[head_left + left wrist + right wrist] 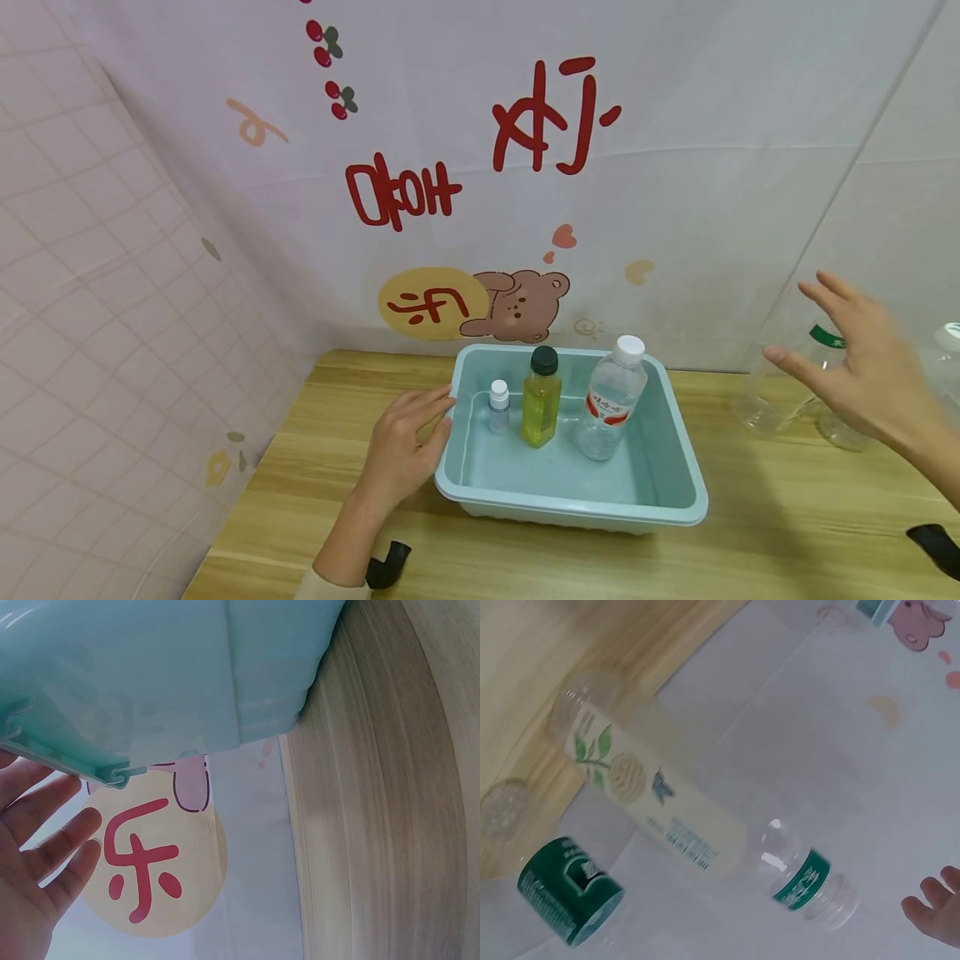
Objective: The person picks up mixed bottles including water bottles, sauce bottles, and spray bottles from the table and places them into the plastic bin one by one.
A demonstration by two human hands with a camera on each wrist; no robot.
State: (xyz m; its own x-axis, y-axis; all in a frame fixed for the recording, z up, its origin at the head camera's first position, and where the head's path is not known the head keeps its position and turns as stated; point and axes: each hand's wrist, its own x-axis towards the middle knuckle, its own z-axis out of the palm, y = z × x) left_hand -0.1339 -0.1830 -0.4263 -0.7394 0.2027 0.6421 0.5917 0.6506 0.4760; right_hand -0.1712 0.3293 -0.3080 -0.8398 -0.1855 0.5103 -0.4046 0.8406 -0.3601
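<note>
My left hand (405, 446) touches the left rim of a light blue plastic basin (570, 504), its fingers fairly straight. From the left wrist view, the fingers (64, 844) reach the underside of that rim. Three capped bottles stand inside: a small clear bottle with a white cap (498, 408), a yellow-liquid bottle with a dark cap (542, 404), and a larger clear water bottle (611, 404) with a red-and-white label. In the air at the right, my right hand (870, 375) is spread and holds nothing. Nearest it is a clear bottle with a green neck band (802, 877) and pale label.
Beside that bottle is another clear one with a green label (570, 891). A further clear bottle (947, 362) stands at the head view's right edge. The wooden table (810, 517) meets a printed cloth wall (712, 250) behind, with another cloth (97, 350) at the left.
</note>
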